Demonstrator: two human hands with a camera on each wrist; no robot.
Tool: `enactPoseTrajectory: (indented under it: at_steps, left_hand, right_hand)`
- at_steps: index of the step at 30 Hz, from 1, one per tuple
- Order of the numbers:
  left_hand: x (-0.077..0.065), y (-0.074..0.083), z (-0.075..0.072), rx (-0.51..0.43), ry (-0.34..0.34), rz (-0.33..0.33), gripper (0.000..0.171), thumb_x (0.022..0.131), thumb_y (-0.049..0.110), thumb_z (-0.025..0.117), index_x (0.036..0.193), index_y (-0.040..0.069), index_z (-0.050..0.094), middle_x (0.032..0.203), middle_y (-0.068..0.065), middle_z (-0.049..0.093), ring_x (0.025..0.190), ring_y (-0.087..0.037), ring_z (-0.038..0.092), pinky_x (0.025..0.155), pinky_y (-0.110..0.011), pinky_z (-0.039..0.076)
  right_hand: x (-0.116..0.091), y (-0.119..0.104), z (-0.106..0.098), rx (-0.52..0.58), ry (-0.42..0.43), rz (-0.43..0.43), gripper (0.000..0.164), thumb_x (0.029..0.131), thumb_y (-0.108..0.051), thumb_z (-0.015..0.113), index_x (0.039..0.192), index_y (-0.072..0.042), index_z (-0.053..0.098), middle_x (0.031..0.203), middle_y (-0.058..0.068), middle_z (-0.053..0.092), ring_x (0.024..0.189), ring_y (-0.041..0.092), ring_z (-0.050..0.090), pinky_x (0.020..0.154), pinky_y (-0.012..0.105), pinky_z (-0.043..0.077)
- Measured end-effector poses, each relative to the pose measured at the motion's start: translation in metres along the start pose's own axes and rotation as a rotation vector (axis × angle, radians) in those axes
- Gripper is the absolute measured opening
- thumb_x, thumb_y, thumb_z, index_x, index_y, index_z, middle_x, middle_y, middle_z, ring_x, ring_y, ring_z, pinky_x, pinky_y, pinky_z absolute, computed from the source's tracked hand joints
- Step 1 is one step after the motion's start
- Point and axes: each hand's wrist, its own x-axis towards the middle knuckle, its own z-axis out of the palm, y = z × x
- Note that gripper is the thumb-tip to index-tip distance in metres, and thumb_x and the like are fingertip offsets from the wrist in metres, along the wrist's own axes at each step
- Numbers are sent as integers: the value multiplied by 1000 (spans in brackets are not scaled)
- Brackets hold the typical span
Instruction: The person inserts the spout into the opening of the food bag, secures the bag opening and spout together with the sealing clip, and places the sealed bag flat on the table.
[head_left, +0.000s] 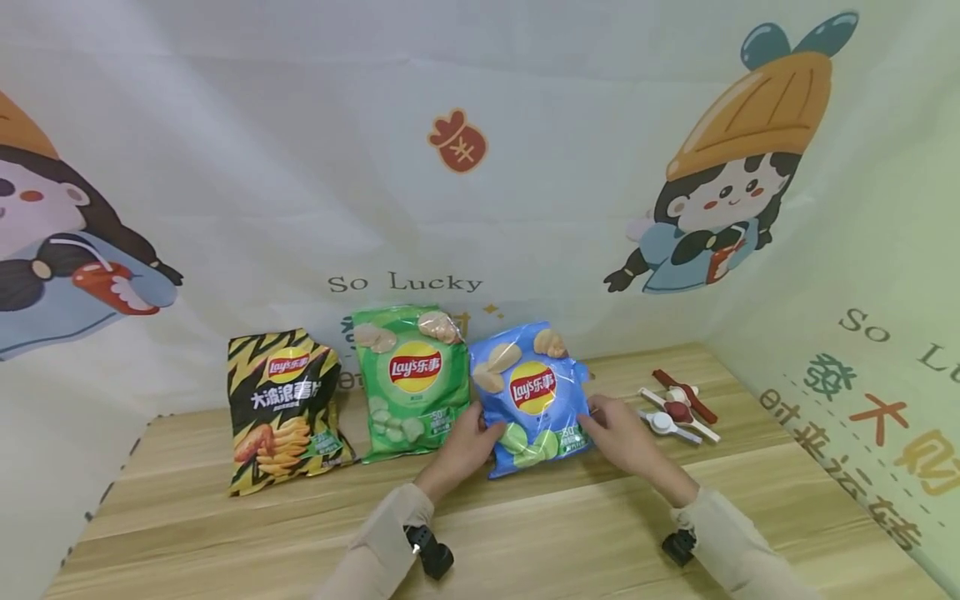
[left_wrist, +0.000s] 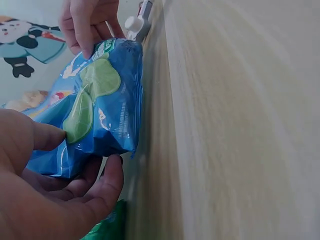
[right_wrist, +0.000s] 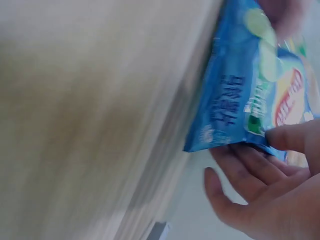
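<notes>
Both hands hold a blue Lay's chip bag (head_left: 528,396) by its two sides, near its lower half. The left hand (head_left: 470,442) grips the left edge, thumb on the front and fingers behind, as the left wrist view shows. On the opposite edge the right hand (head_left: 618,433) pinches the bag the same way, its thumb on the front in the right wrist view. The blue bag leans back, slightly tilted. Just left of it a green Lay's bag (head_left: 412,417) stands against the backdrop, and further left is a black and yellow Lay's bag (head_left: 285,408).
Several strap-like items, red and white with round parts (head_left: 678,411), lie on the wooden table (head_left: 510,542) to the right of the blue bag. A printed cloth backdrop (head_left: 360,167) rises behind and at both sides.
</notes>
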Motion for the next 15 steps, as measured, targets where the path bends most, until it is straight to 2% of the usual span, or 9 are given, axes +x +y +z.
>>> enactPoseTrajectory:
  at_steps: [2, 4, 7, 11, 13, 15]
  left_hand:
    - [-6, 1, -4, 37, 2, 19, 37, 100, 13, 55, 131, -6, 50, 100, -16, 65, 77, -18, 62, 64, -32, 53]
    - [-12, 2, -8, 70, 10, 26, 36, 100, 14, 55, 130, -5, 52, 99, -15, 65, 78, -18, 61, 66, -31, 52]
    - [-24, 5, -14, 75, 10, 33, 34, 100, 14, 55, 129, -5, 52, 98, -12, 64, 80, -16, 60, 67, -30, 51]
    - [-38, 7, -20, 81, 22, 43, 30, 100, 12, 56, 124, -6, 54, 85, -7, 59, 69, -13, 55, 58, -26, 49]
    - [-44, 8, -23, 98, 34, 45, 29, 100, 12, 56, 123, -5, 55, 78, -4, 54, 65, -12, 51, 55, -25, 45]
    - [-50, 11, -27, 122, 47, 58, 30, 100, 14, 56, 124, -4, 55, 80, -3, 54, 69, -12, 50, 59, -24, 45]
  right_hand:
    - [-3, -4, 1, -18, -9, -25, 17, 96, -8, 62, 79, -6, 60, 58, -4, 49, 52, 8, 43, 50, 26, 39]
    - [-7, -7, 1, -28, -23, -50, 20, 95, -8, 63, 76, -9, 58, 56, -7, 46, 49, 5, 40, 47, 23, 35]
    - [-12, -12, 2, 25, -68, -83, 19, 95, -6, 64, 77, -8, 58, 59, -7, 51, 51, 3, 43, 47, 22, 37]
    - [-16, -20, 4, 107, -128, -113, 17, 96, -4, 62, 79, -5, 59, 63, -2, 56, 52, 3, 46, 47, 21, 39]
    - [-18, -24, 4, 123, -135, -110, 18, 96, -5, 62, 79, -6, 59, 62, -1, 55, 52, 3, 45, 46, 21, 38]
    - [-20, -30, 5, 129, -128, -96, 18, 97, -6, 62, 79, -6, 59, 63, 0, 55, 52, 4, 45, 47, 21, 38]
